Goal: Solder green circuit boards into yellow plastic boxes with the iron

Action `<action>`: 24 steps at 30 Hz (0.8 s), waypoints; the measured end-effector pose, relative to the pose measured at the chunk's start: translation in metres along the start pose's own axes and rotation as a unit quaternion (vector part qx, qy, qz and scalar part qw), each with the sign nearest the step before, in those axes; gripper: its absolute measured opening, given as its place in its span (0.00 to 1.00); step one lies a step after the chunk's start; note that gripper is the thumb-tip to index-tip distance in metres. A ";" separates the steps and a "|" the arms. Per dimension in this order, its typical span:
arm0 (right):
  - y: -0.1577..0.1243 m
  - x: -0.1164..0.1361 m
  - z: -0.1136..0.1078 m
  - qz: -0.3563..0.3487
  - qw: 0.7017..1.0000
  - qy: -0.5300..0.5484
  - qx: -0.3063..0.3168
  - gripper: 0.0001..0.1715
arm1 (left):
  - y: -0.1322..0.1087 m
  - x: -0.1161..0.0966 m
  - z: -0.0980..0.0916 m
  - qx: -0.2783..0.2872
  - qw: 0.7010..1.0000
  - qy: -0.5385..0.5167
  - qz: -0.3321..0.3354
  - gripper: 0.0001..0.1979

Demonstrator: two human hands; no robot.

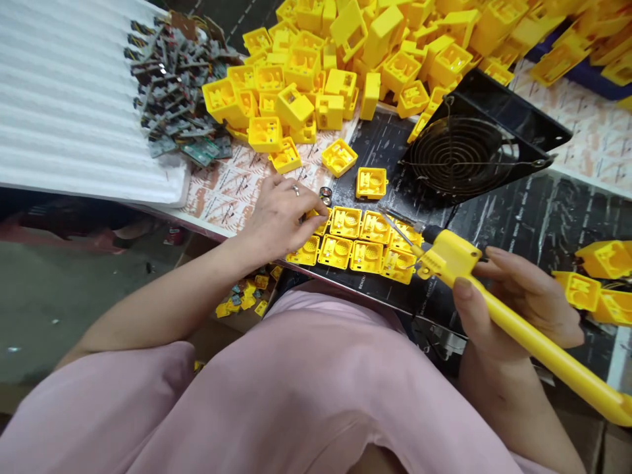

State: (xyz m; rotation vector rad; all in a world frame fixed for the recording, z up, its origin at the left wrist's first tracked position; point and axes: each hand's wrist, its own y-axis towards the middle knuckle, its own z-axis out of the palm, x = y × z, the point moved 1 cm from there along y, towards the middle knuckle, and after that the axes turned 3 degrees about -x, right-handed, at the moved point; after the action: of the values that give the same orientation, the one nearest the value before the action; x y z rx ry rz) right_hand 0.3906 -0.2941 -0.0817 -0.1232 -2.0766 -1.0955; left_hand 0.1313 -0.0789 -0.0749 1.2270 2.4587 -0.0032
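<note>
A yellow soldering gun (451, 253) rests in my right hand (513, 303), with thumb and fingers wrapped round its body. Its metal tip and thin feed tube point left over the right end of two rows of small open yellow plastic housings (336, 252). At the left end of those rows is my left hand (284, 214), palm down, wearing a ring. Its thumb and forefinger are pinched at the upper left housing, partly covering it; whatever they grip is hidden. Small round metal-rimmed parts (325, 193) lie just beyond the fingertips.
A large heap of yellow housings (306, 66) covers the back. A black fan (459, 151) with a wire guard stands at the right. Wired circuit boards (182, 85) are piled on white foam (69, 99) at the left. More housings (582, 291) sit at the right edge.
</note>
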 end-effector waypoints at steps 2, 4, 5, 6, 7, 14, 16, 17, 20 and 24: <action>0.006 0.005 0.004 -0.032 0.999 -0.007 -0.025 0.39 | -0.001 0.000 0.002 -0.004 1.000 -0.021 -0.008 0.13; 0.013 0.010 0.009 -0.050 0.999 0.017 0.013 0.36 | -0.001 -0.003 0.004 -0.004 1.000 -0.022 -0.005 0.13; 0.016 0.012 0.012 -0.063 0.996 0.039 0.042 0.34 | 0.001 -0.005 0.004 -0.004 1.000 -0.017 0.000 0.13; 0.019 0.014 0.014 -0.079 0.993 0.055 0.074 0.32 | 0.002 -0.008 0.005 -0.003 1.000 -0.009 0.006 0.13; 0.022 0.016 0.017 -0.096 0.988 0.064 0.101 0.29 | 0.004 -0.010 0.005 0.000 1.000 0.002 0.012 0.13; 0.032 0.019 0.028 -0.156 0.972 0.003 0.176 0.26 | 0.018 -0.016 0.002 0.032 0.996 0.052 0.059 0.11; 0.035 0.020 0.029 -0.178 0.968 -0.011 0.179 0.24 | 0.022 -0.015 0.001 0.048 0.995 0.051 0.066 0.11; 0.038 0.021 0.030 -0.190 0.966 -0.004 0.176 0.22 | 0.024 -0.015 0.000 0.056 0.995 0.053 0.069 0.11; 0.045 0.022 0.032 -0.206 0.960 0.026 0.187 0.18 | 0.031 -0.016 -0.002 0.082 0.991 0.073 0.077 0.10; 0.051 0.022 0.036 -0.241 0.946 0.028 0.216 0.15 | 0.041 -0.023 -0.006 0.140 0.981 0.115 0.073 0.09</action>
State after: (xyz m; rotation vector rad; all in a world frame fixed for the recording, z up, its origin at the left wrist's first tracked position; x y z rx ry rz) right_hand 0.3748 -0.2407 -0.0449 0.6556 -2.3015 -0.8653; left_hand 0.1728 -0.0702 -0.0544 1.6065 2.6250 -0.1831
